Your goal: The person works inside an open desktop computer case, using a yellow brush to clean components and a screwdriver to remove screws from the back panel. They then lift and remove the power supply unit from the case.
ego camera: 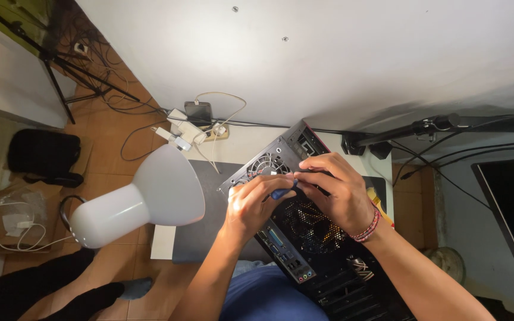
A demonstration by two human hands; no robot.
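White lamp shade (150, 193) crowds the left approach, just beside the computer case (304, 238). Grey mat (209, 196) between them is bare. Cables and power strip (188, 128) clutter the far table edge; right side probably tight.

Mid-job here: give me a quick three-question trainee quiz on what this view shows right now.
1. True or false: both hands rest on the rear panel of the black metal computer case.
2. What does the left hand hold against the case?
A. a blue-handled tool
B. a red cable
C. a white cloth
3. Fill in: the white cone-shaped lamp shade sits on the person's ____ side.

Key: 1 true. 2 A; the right hand steadies it beside the round fan grille. 3 left.
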